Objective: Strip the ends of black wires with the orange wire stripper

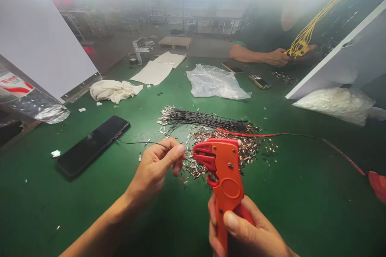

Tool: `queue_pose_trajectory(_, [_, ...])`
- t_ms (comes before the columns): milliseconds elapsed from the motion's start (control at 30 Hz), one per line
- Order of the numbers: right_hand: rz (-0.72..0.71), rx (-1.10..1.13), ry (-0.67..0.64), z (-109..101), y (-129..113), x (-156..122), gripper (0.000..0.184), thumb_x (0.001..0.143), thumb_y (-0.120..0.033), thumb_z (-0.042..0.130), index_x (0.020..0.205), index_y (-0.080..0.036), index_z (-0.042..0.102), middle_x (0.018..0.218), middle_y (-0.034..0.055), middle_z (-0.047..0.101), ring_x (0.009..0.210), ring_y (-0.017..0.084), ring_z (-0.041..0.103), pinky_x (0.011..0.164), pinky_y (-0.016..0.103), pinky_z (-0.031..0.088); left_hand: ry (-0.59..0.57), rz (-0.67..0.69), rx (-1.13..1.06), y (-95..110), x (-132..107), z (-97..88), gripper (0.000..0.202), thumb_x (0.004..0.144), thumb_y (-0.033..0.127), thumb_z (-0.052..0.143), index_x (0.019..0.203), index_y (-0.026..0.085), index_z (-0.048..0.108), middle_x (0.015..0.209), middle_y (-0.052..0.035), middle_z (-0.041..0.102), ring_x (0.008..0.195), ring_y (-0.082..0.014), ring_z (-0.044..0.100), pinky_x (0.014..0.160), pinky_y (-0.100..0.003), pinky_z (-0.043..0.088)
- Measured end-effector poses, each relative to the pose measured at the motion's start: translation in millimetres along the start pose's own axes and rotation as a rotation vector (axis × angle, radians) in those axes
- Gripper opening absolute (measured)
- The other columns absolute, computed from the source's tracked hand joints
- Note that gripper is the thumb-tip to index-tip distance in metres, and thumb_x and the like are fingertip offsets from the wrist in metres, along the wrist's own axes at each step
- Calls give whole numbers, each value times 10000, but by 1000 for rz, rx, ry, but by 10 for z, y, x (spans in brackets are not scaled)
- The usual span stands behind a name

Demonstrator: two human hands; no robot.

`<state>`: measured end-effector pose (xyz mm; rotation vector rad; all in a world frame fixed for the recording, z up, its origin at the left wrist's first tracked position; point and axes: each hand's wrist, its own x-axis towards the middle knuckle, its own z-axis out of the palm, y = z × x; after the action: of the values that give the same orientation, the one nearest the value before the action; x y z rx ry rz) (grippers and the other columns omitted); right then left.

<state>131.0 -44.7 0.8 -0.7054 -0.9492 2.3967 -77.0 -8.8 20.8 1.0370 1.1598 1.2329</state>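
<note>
My right hand [241,225] is wrapped round the handles of an orange and red wire stripper [227,176], held upright with its jaws facing left. My left hand [159,160] pinches a thin black wire [138,143] between thumb and fingers. One end of this wire trails left toward the phone; the other points at the stripper's jaws, and I cannot tell whether it is inside them. Behind the tool lies a bundle of black wires [205,118] with metal terminals at its left end. A heap of short wire scraps [250,148] with copper ends spreads beneath and behind the stripper.
A black phone [93,146] lies at left, near a clear bottle [36,96]. Further back are a white cloth [114,90], paper sheets [153,72] and a plastic bag [214,82]. A red strip [271,134] runs right. Across the table, a person's hands [279,57] hold yellow wires [310,28].
</note>
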Motion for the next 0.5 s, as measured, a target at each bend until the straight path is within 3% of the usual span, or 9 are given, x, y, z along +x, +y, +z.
queue_pose_trajectory(300, [-2, -200, 30, 74, -65, -26, 523, 816, -666, 613, 809, -154, 510, 621, -1, 517, 570, 99, 432, 580, 256, 298, 30, -52, -45, -7, 32, 7, 372, 823, 441, 667, 598, 159, 577, 547, 31, 505, 465, -65, 429, 452, -215, 318])
queue_pose_trajectory(500, [44, -68, 132, -19, 3, 9, 459, 853, -631, 595, 857, -201, 435, 514, -91, 433, 426, 60, 349, 464, 203, 321, -48, -105, 31, -88, 78, -13, 400, 863, 468, 609, 619, 158, 545, 536, 47, 464, 461, -58, 376, 480, -220, 283])
